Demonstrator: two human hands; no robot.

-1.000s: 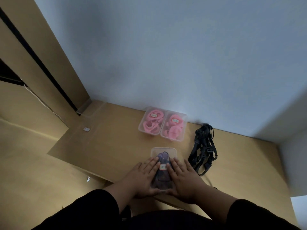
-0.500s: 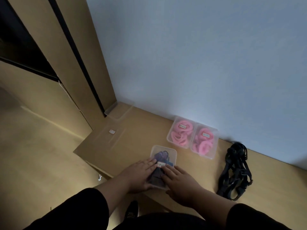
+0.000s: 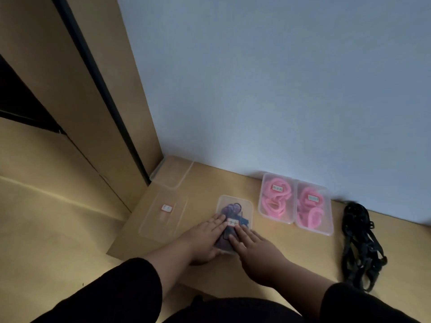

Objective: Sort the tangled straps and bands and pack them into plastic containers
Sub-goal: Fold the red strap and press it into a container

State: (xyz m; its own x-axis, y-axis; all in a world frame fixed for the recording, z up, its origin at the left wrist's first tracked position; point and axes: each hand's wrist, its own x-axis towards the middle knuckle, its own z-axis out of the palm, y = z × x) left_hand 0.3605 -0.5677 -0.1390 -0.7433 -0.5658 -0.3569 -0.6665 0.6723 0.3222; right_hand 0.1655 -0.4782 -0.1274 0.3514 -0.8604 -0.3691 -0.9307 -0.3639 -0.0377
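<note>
Wall (image 3: 279, 78): pale blue, upper right of frame.
Cabinet (image 3: 77, 73): tan panels with a dark gap, upper left.
Tabletop (image 3: 291, 252): tan wood, lower centre.

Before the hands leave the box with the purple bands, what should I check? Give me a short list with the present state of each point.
1. Lid lies on the purple-band box: ok.
2. Lid snapped shut all round: cannot tell.
3. Left hand and right hand flat on the lid: ok.
4. Two pink-band boxes lidded: ok.
5. Black straps packed: not ok, loose on the table.
6. Empty box and spare lid ready: ok.
</note>
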